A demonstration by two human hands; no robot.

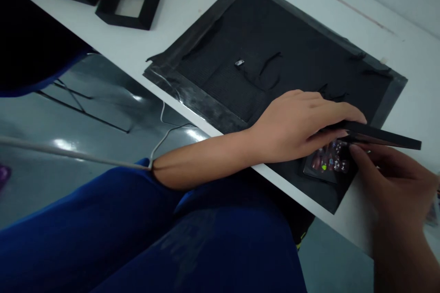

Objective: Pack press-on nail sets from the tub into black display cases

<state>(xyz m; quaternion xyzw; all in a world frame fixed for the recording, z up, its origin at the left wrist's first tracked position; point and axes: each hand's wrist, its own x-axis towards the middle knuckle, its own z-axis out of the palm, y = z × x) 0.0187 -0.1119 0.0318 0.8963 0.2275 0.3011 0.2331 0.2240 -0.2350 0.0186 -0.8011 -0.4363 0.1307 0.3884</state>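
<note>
My left hand (302,119) reaches across the mat, its thumb and fingers closed on the end of a thin, flat black panel (388,137), tilted and seen nearly edge-on. Below the panel, a dark tray of press-on nails (326,162) lies at the mat's near right corner, showing shiny pinkish nails with clear gems and a yellow-green spot. My right hand (395,183) is under the panel's right part, thumb tip beside the nails and fingers curled. What its fingers hold, if anything, is hidden.
A black mat (292,41) with taped edges covers part of the white table (192,0). On it lie a small whitish piece (239,62) and thin black strips (270,62). Two black window-cut frames (147,7) sit at upper left. A white cable (168,130) hangs below the table edge.
</note>
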